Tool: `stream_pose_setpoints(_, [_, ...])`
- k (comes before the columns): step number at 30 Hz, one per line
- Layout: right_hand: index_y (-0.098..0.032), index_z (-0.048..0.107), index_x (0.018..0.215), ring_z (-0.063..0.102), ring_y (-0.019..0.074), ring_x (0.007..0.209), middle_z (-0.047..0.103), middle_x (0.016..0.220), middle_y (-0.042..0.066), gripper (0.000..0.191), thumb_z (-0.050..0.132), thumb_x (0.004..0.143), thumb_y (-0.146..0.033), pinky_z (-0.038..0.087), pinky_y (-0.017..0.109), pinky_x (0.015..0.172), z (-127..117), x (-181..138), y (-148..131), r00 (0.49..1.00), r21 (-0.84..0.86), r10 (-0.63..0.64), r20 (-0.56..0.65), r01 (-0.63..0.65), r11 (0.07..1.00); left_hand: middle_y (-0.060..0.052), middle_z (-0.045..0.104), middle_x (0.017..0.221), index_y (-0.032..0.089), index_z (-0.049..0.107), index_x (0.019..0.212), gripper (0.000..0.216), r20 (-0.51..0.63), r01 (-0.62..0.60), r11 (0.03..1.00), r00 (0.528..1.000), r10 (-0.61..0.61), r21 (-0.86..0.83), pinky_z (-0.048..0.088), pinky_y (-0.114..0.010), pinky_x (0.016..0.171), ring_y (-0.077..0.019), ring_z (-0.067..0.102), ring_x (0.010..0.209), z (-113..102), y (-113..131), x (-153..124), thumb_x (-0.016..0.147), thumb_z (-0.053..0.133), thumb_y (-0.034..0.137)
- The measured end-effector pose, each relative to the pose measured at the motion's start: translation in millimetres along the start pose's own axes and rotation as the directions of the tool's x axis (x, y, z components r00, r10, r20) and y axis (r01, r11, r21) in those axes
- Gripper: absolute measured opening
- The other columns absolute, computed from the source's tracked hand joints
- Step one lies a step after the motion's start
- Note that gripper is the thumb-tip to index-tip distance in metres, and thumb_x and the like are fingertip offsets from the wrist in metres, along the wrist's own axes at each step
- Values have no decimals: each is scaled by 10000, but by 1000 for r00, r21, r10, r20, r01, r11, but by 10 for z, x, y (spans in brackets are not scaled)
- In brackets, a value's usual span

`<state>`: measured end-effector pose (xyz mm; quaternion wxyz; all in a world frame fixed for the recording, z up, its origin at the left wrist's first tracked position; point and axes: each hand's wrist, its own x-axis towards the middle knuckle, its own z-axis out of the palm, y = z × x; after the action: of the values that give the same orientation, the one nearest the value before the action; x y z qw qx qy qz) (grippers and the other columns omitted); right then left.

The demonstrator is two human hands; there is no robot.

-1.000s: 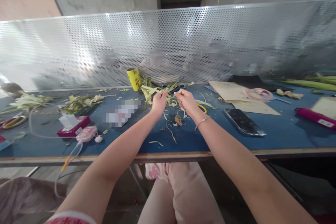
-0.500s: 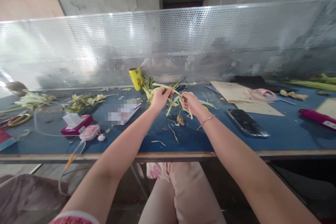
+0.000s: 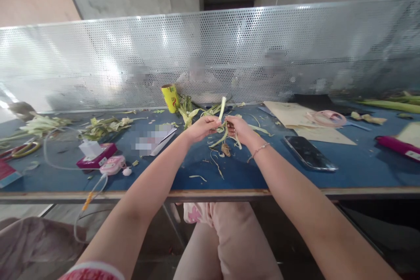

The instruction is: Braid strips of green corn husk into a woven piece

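Note:
Over the middle of the blue table (image 3: 354,168), my left hand (image 3: 201,127) and my right hand (image 3: 239,129) are both closed on pale green leaf strips (image 3: 222,109). One strip sticks up between the hands; other strips hang below my right hand. A loose pile of green leaves (image 3: 190,111) lies just behind the hands. Small scraps (image 3: 225,148) lie on the table under them. A bracelet sits on my right wrist.
A yellow roll (image 3: 170,97) stands by the perforated metal screen (image 3: 98,61). A black phone (image 3: 309,153) lies to the right, with brown card sheets (image 3: 288,116) and a pink ring (image 3: 326,118) behind it. Pink gadgets and cables (image 3: 105,164) lie left, near more leaf piles (image 3: 101,126).
My hands have come closer together and lifted slightly. The strip that lay sideways between them now points upward.

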<state>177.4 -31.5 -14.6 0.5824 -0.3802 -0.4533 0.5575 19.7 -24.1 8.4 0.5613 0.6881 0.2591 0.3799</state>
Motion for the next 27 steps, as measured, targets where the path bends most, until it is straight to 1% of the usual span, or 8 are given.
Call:
stream_pose_setpoints(3, [-192,404,621,207,33,371,343,480,-75,255,636,700,-264,151,182,356,7,-5,-6,1000,-2,4,18,-4,1000,-21,560,753,148,596,567,313,76,-37,981,997,23,189,404,-222,557,-75,481,618,-79,-30,22,584,777,403])
stream_pose_setpoints(5, [-191,397,608,208,32,372,347,479,-72,269,642,697,-258,148,183,354,16,-15,-14,1000,0,18,16,-18,1000,-19,552,741,155,592,561,268,87,-37,975,996,18,221,402,-233,559,-87,485,621,-120,-52,36,603,760,359])
stream_pose_setpoints(9, [-176,446,627,217,30,374,352,485,-68,218,629,723,-244,155,177,355,10,-33,-40,998,34,46,53,-48,998,-13,542,708,166,625,677,135,51,9,993,999,-15,117,408,-245,598,-107,516,655,-145,-80,48,658,698,279])
stream_pose_setpoints(12, [-166,481,648,233,32,383,344,487,-68,185,616,749,-242,181,172,361,-15,-35,-59,993,60,74,97,-80,995,-31,573,747,157,620,681,95,31,27,998,999,-29,51,425,-257,656,-118,549,707,-124,-73,42,680,668,239])
stream_pose_setpoints(15, [-165,497,657,235,36,386,347,480,-65,177,598,777,-248,194,175,363,-37,-27,-64,992,50,78,96,-83,995,-41,584,744,150,588,595,134,30,16,998,999,-18,64,418,-257,677,-110,532,700,-101,-69,41,685,656,223])
stream_pose_setpoints(19, [-156,543,668,254,42,385,366,477,-53,168,586,795,-257,199,187,364,-42,-19,-51,993,-12,49,111,-48,999,-25,525,623,157,538,489,247,74,-23,983,997,9,179,387,-260,645,-110,482,651,-103,-107,59,705,621,243])
stream_pose_setpoints(24, [-140,588,669,344,48,414,457,536,-24,161,644,743,-272,204,196,369,-28,-36,-54,997,-88,3,73,4,996,-21,536,650,154,605,507,244,122,-133,926,988,95,353,374,-267,649,-109,480,664,-131,-132,77,702,647,294])
stream_pose_setpoints(27, [-141,597,663,351,50,421,468,538,-21,184,668,717,-302,203,202,376,-33,-50,-68,997,-95,-11,77,19,995,-11,526,660,135,616,528,273,123,-100,930,991,59,355,345,-256,574,-72,428,573,-125,-126,68,701,658,341])
